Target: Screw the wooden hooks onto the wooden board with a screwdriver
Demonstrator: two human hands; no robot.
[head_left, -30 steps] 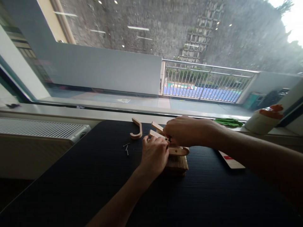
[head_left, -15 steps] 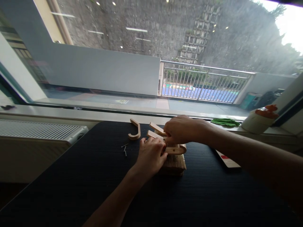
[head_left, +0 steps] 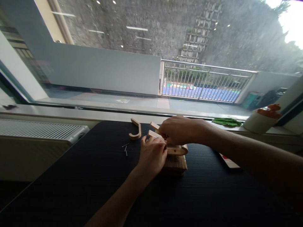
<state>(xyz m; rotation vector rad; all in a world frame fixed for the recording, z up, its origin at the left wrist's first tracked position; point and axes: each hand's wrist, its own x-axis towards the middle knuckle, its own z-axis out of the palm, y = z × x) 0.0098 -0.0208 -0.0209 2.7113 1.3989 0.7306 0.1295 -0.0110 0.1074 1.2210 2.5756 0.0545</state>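
A rough wooden block lies on the dark table with pale wooden hooks on it. The nearest wooden hook has a hole in its side and a rounded end to the right. My left hand is closed over this hook, its fingers bent around the wood and pressing on the block. Just above, my right hand is a fist, knuckles up, over the hooks. A small dark bit shows beneath its fingers, but what it grips is hidden. Two pale hook ends, one being the wooden end, stick out left of the fist.
A loose wooden hook lies to the left on the black table, near several screws. On the right is a flat pale box with red print. A green cloth and a white pot stand along the window sill.
My right fist has turned and shifted slightly left over the hooks, its fingers now curled lower. My left hand keeps its place; the whole view has shifted a little.
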